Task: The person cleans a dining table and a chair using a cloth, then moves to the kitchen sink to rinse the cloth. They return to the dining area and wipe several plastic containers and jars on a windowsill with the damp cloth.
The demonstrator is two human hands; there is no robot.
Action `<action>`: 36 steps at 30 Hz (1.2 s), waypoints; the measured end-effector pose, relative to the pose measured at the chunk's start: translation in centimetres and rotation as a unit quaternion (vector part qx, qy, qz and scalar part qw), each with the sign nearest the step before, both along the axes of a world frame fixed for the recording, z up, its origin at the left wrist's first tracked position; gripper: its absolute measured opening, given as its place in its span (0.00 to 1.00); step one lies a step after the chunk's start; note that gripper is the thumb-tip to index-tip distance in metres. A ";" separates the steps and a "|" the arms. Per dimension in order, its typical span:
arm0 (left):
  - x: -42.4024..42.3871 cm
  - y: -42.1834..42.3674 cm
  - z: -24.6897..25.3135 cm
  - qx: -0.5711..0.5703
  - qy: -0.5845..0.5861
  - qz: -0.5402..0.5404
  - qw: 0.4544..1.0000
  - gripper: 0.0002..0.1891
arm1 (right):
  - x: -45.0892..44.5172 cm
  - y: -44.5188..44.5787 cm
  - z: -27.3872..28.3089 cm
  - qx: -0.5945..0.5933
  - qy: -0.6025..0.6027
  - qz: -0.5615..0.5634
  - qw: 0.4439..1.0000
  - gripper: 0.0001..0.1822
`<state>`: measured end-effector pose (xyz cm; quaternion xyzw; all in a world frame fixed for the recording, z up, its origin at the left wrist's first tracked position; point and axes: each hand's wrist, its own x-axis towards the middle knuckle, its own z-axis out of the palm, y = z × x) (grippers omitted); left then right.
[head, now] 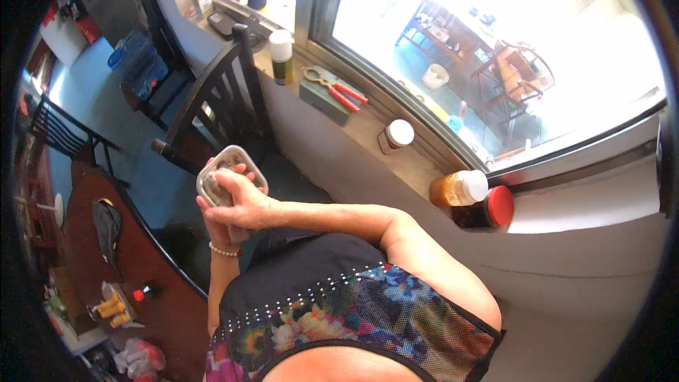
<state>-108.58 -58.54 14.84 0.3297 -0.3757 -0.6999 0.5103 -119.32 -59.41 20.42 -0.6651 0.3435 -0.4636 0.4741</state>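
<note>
A square clear plastic container (256, 176) with a pale rim and grey-brown contents is in front of my body, at about belly height. My left hand (223, 231), with a beaded bracelet at its wrist, holds it from below and is mostly hidden by the other hand. Across its top lies my right hand (244, 199), the thumb along the near side and the fingers over the rim. Whether those fingers rest on a lid or reach inside cannot be made out. Just beyond the container stands a dark wooden chair (199, 98).
Along the windowsill (366, 140) stand a spray can (281, 58), a box (324, 100) with red-handled pliers (339, 90) on it, and several lidded jars (459, 188). At left, a dark red table (159, 323) bears a cap (106, 228), rolled food (112, 309) and a red-capped bottle (143, 293).
</note>
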 end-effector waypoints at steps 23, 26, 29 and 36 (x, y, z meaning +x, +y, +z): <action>-1.2 1.1 2.9 0.108 0.272 0.055 0.955 0.45 | -4.9 -1.9 1.7 -0.414 0.403 0.236 0.781 0.16; -0.5 1.7 2.4 0.129 0.272 0.035 0.953 0.44 | -6.1 -2.4 1.8 -0.477 0.449 0.230 0.720 0.07; 0.1 1.7 2.0 0.123 0.239 0.003 0.963 0.43 | -6.2 -2.6 2.7 -0.586 0.440 0.231 0.640 0.05; 1.0 1.7 2.1 0.085 0.243 0.048 0.965 0.44 | -3.5 -1.3 2.6 -0.350 0.427 0.285 0.784 0.20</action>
